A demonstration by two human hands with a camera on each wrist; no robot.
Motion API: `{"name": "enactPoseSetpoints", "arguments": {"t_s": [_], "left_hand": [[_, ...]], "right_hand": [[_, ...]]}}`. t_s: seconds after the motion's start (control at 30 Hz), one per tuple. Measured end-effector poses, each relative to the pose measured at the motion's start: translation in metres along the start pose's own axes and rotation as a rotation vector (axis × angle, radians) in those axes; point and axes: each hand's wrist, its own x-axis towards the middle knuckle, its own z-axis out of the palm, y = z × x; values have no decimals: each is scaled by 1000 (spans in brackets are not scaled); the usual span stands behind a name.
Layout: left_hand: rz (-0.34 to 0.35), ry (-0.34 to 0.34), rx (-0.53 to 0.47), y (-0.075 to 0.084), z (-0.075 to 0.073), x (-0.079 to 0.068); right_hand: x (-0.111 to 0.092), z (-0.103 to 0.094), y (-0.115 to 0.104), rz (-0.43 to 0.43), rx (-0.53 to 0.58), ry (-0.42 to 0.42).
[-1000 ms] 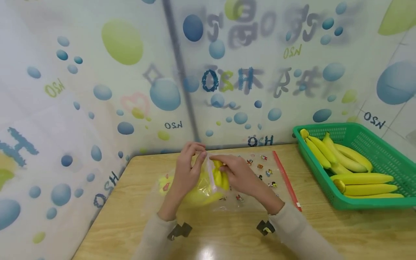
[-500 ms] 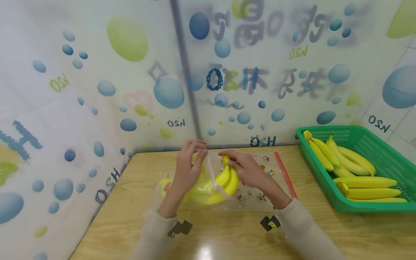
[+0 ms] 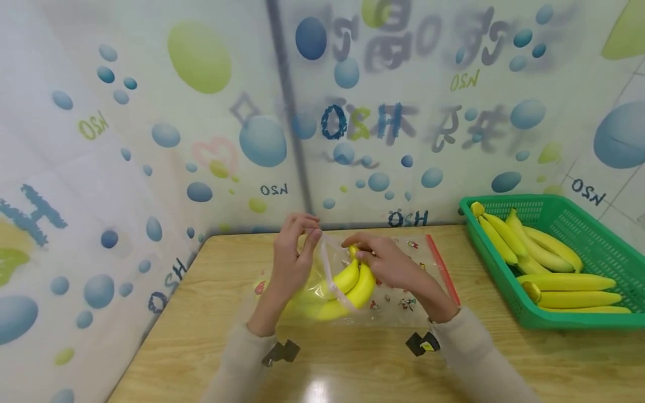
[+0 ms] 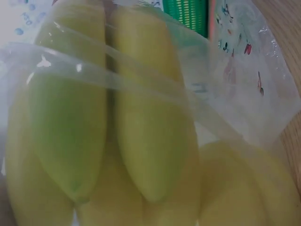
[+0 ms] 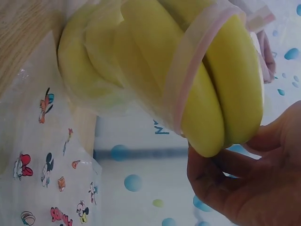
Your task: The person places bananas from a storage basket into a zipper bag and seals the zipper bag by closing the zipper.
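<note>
A clear plastic bag with a pale pink rim strip (image 3: 328, 268) stands near the middle of the table. My left hand (image 3: 292, 260) pinches the top of its rim. My right hand (image 3: 393, 264) grips the stem end of a yellow banana bunch (image 3: 364, 288), which sticks out through the bag's mouth. The rest of that bunch lies inside the bag. In the right wrist view, the fingers (image 5: 211, 183) hold the bananas' end beyond the rim. Through the film in the left wrist view, banana tips (image 4: 153, 155) show, with more bananas (image 4: 235, 188) at lower right.
A green perforated basket (image 3: 509, 288) with several bananas (image 3: 566, 280) stands at the right. Under and beside my right hand, a flat clear bag (image 3: 408, 313) with cartoon prints and a red zip edge (image 3: 443, 268) lies on the table. A patterned curtain rises behind.
My right hand has moved right, away from the left hand, with the stem end of the bananas. More of the bunch shows outside the rim. The left hand keeps its hold.
</note>
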Motion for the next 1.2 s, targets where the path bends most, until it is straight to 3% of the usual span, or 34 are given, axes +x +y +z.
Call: {"name": "enactPoseSetpoints", "arguments": {"t_s": [0.27, 0.4, 0.53, 0.77, 1.0, 1.2], "left_hand": [[78, 69, -10, 2, 4, -1], [70, 44, -7, 1, 7, -2], [53, 29, -14, 1, 5, -3], [50, 6, 16, 1, 1, 0], [44, 2, -20, -1, 9, -3], [59, 5, -62, -1, 19, -8]], "right_hand": [[0, 10, -3, -17, -52, 25], [-2, 19, -9, -80, -102, 34], [-3, 30, -14, -132, -180, 103], [-5, 29, -19, -226, -210, 175], [3, 40, -3, -280, -40, 128], [10, 57, 10, -323, 96, 150]]}}
